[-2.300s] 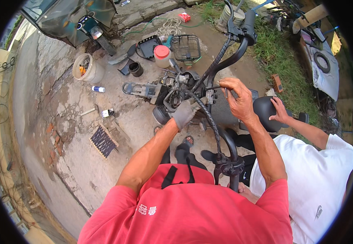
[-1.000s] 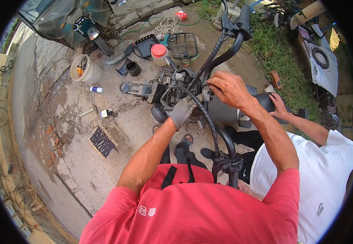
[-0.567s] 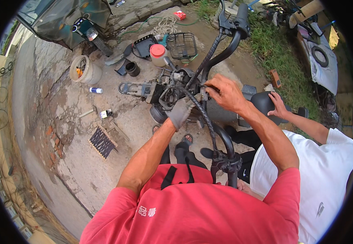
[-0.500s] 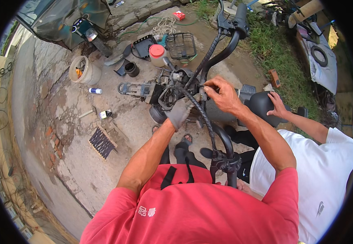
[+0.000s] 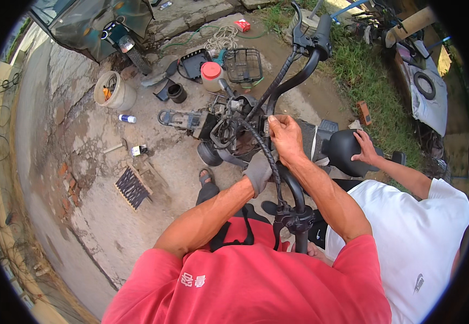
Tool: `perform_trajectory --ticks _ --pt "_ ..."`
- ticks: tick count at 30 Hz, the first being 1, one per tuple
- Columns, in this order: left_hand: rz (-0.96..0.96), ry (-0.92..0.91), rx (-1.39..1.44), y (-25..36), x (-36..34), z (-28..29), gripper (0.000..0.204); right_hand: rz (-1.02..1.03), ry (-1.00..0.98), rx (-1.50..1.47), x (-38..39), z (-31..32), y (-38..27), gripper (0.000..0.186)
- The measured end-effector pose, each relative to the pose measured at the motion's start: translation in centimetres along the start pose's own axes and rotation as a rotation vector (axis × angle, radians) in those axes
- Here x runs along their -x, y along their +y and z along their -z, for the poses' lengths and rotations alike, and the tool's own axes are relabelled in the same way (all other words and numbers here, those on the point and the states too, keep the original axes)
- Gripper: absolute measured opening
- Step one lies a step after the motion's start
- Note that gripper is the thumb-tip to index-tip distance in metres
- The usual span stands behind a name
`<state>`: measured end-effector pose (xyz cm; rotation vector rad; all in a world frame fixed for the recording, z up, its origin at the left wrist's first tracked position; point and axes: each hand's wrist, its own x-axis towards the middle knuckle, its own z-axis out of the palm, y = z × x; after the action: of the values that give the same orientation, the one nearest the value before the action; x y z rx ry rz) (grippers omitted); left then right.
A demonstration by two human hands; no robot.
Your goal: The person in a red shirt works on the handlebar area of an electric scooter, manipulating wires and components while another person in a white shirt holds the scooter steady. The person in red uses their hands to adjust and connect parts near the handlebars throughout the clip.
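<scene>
At the centre, running from upper right down toward the red shirt [image 5: 245,286]: a black handlebar [image 5: 299,75], with a stripped vehicle front [image 5: 229,121] just to its left. By the handlebar's middle, close against the stem, a bare right hand [image 5: 287,139] with thumb and fingertips bunched together; contents of the pinch, if any, hidden. Slightly lower, at the wrapped cable [image 5: 263,143] on the handlebar's left side, a left hand [image 5: 258,173] in a grey glove; fingers out of sight, so no telling whether clenched, grasping or loose.

Little room at the handlebar's lower end, squeezed between the red shirt and, to the right, a co-worker's white shirt [image 5: 399,227]. Right of the handlebar's middle, a rounded black piece [image 5: 345,156] with a co-worker's hand [image 5: 365,148] resting on it; beyond, a ragged edge of grass [image 5: 377,97]. Left of the handlebar's upper half, a crowded cluster: wire basket [image 5: 245,79], red-lidded jar [image 5: 211,70], dark tub [image 5: 177,93]. Farther left of the handlebar, a much broader stretch of cracked concrete [image 5: 137,232], interrupted by a pale bucket [image 5: 126,97], a hammer [image 5: 116,146] and a slatted frame [image 5: 133,187], all well apart from the handlebar.
</scene>
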<state>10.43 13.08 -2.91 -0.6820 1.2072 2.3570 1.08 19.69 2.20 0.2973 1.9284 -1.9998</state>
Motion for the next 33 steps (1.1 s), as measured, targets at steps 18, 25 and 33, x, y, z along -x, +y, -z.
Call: perform_trajectory --ticks 18,25,33 --pt "-0.107 -0.080 -0.036 -1.7 -4.1 2.7 0.014 0.266 -0.150 0.468 0.0 2.5 -3.0 0.026" --pt "-0.073 -0.047 -0.037 1.2 -1.7 1.0 0.017 0.405 -0.304 0.696 -2.7 3.5 -3.7 0.027" --pt "-0.091 -0.011 -0.047 1.4 -1.7 0.9 0.017 0.567 -0.495 0.762 -3.4 3.7 -5.4 0.022"
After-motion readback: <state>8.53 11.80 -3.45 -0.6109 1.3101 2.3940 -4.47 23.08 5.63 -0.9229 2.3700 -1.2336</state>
